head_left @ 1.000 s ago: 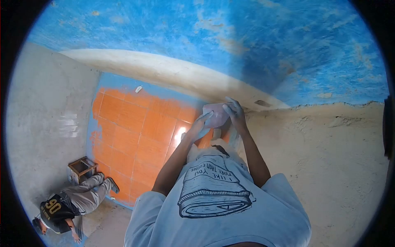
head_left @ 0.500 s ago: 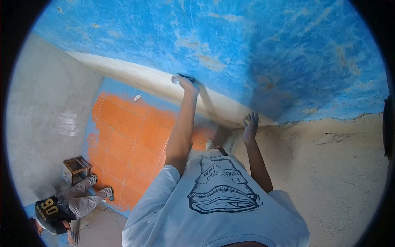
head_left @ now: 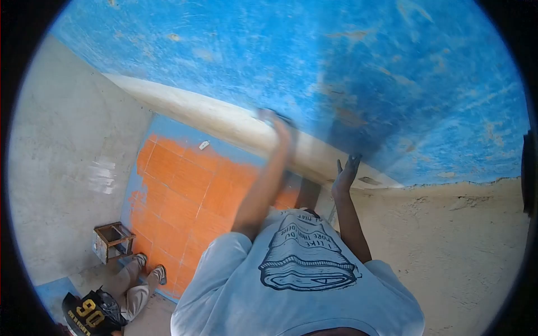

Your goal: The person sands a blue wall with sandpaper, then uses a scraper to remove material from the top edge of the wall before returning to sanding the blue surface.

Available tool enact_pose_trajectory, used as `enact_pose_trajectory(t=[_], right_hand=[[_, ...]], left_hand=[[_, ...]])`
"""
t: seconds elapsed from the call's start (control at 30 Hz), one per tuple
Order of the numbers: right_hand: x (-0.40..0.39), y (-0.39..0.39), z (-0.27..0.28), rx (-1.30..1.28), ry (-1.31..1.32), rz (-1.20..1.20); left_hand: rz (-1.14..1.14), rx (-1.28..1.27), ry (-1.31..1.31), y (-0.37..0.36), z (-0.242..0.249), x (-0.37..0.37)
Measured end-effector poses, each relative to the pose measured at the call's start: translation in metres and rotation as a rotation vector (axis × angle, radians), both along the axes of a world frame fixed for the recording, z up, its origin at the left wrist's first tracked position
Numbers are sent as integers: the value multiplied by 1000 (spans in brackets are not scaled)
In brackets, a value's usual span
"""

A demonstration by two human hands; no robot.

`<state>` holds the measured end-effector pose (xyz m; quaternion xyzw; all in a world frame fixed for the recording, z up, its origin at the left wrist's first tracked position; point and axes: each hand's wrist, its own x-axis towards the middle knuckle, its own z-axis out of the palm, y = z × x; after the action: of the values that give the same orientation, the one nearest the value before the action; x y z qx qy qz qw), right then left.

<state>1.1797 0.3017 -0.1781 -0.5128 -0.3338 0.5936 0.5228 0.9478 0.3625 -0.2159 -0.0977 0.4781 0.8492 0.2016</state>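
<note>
My left hand [head_left: 277,124] is raised and blurred with motion, pressed against the blue painted wall [head_left: 314,67]. It grips a small sheet with a dark edge [head_left: 287,119], only partly visible under the fingers. My right hand [head_left: 345,172] rests lower, fingers spread and empty, flat on the wall where the blue paint meets the bare sandy plaster [head_left: 459,241]. My pale blue printed shirt [head_left: 302,269] fills the bottom of the view.
Below lies an orange tiled floor [head_left: 190,190]. A small wooden box [head_left: 113,241] stands by the grey wall [head_left: 61,157]. Another person in a dark numbered shirt [head_left: 89,315] crouches at the bottom left. A pale unpainted band [head_left: 218,115] crosses the blue wall.
Both hands held the pale sheet together; then my left hand lifted it onto the blue wall and has now swept rightward. My right hand let go and opened against the wall.
</note>
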Motion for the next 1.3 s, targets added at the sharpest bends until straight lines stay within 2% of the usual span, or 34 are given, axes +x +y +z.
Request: enact_pose_trajectory(t=[0.07,0.1,0.17,0.2,0.27,0.3,0.37,0.4,0.47,0.6,0.7,0.73,0.8,0.9,1.0,1.1,1.2,1.3], right_hand=[[-27,-1,0,20,9,-45],[-35,-2,2,31,11,-46],[-52,5,20,59,18,-49],[-65,5,38,83,75,-161],[-53,12,24,83,57,-125],[-48,14,19,83,48,-108],[-68,2,36,60,73,-162],[-79,-6,42,45,90,-193],[-95,-11,32,4,152,-163],[-120,-5,41,-10,147,-142],[-102,-6,45,1,124,-15],[-98,-9,43,1,95,-20],[-95,-16,32,5,53,-19],[-101,-31,13,72,-8,9],[-109,-37,-31,-4,72,113],[-112,-52,-31,-28,14,449],[-100,-73,-7,-278,338,665],[-79,-87,-17,-168,355,814]], left_hand=[[-126,-179,84,13,-53,83],[-375,11,-28,-6,-70,106],[-313,144,-130,-16,-70,65],[-284,214,-178,-15,-64,30],[-234,357,-275,-13,-51,-43],[-235,447,-193,-23,-40,-96],[-236,428,-135,-35,-19,-135],[-241,317,-157,-38,-13,-129],[-351,399,-112,-49,1,-115],[-776,1186,159,-111,19,-53],[-534,392,-49,-46,-58,-29],[-526,409,-20,-68,-32,-76],[-405,250,32,-62,-52,-140],[-391,294,-74,-89,22,-137],[-679,223,-102,-135,17,-92],[-1045,44,10,-179,0,-55],[-1205,-203,436,-219,29,-51],[-1218,-506,515,-256,44,-52]])
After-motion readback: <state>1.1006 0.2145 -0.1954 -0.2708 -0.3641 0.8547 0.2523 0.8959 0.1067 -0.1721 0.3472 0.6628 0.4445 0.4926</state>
